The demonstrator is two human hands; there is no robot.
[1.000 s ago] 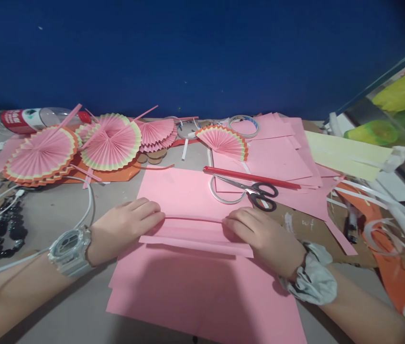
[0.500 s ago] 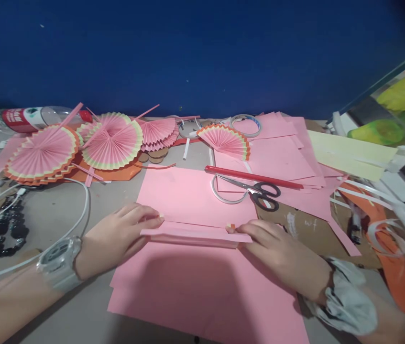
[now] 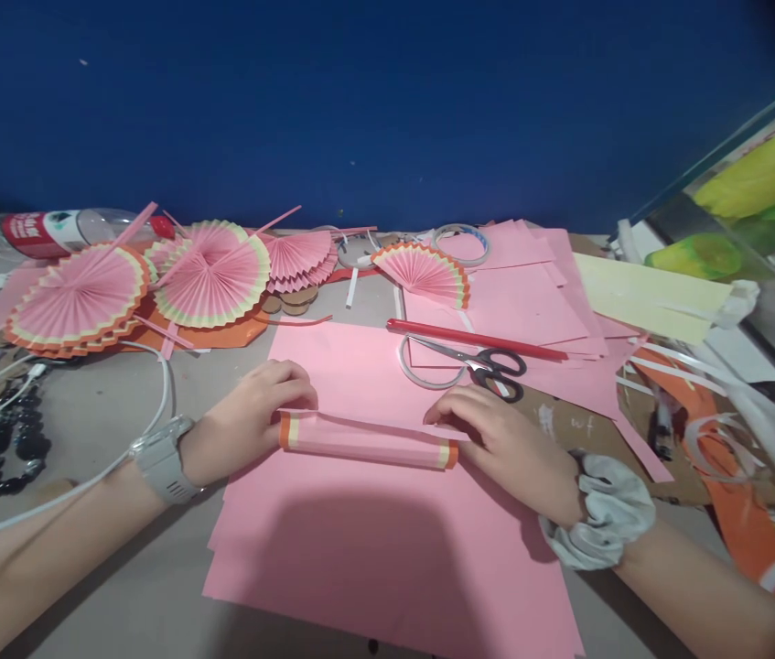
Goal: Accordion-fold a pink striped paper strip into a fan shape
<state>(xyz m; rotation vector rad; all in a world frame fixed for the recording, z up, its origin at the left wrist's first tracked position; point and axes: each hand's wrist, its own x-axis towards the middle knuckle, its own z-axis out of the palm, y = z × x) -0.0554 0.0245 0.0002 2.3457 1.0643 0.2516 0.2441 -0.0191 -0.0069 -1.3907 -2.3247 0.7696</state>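
A narrow pleated strip of pink paper [image 3: 368, 446], with orange and cream bands at both ends, lies across the pink sheets [image 3: 387, 558] in front of me. My left hand [image 3: 260, 416] is closed on its left end, thumb and curled fingers at the edge. At the other end my right hand [image 3: 487, 430] pinches the paper with bent fingers. The strip's upper flap stands slightly raised between both hands. Just beyond my right hand are black-handled scissors [image 3: 497, 371], resting partly on a roll of tape [image 3: 421, 371]. A red stick [image 3: 476, 340] lies behind them.
Finished paper fans [image 3: 212, 275] and a plastic bottle [image 3: 44, 233] stand at the back left. A half-open fan [image 3: 425, 275] lies near the middle. Pink sheets [image 3: 524, 302] are piled at the right. A white cable [image 3: 164, 394] and black beads [image 3: 13, 439] lie left.
The pleated strip has turned so its orange and cream ends now show. Both hands have shifted their hold on its ends, and my left wrist has rotated.
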